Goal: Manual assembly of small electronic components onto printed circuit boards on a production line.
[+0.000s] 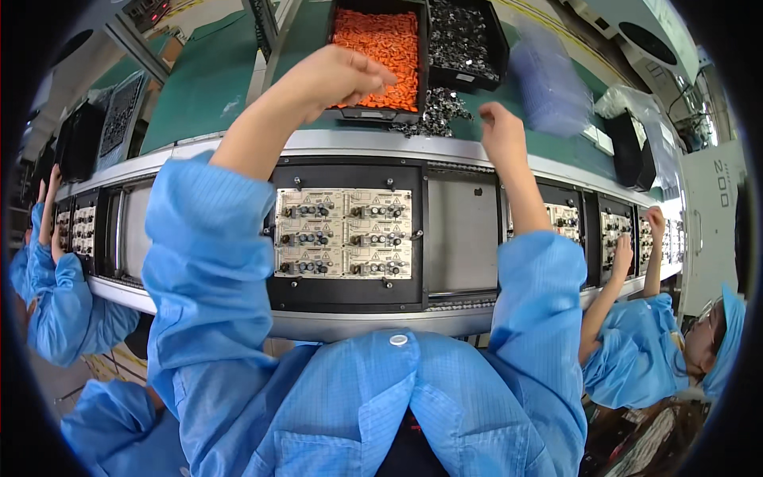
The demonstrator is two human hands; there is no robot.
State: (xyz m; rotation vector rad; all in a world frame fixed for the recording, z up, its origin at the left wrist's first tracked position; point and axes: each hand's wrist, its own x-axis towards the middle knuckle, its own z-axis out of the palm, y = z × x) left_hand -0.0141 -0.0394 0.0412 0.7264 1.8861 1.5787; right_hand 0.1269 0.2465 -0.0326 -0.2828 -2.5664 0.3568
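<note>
My left hand hangs over the near part of a black bin filled with small orange components. Its fingers are drawn together, and whatever they may hold is too small to tell. To the right, my right hand is raised beside a loose pile of small black-and-silver components. Those fingers are curled into a pinch, their contents hidden. Below and between my arms, a panel of pale circuit boards lies in a black carrier frame. Several dark cylindrical parts stand on the boards.
A black bin of dark metallic parts adjoins the orange one. Stacked clear plastic trays stand farther right on the green mat. The conveyor rail runs left to right, carrying other board panels. Co-workers in blue work at the left and right.
</note>
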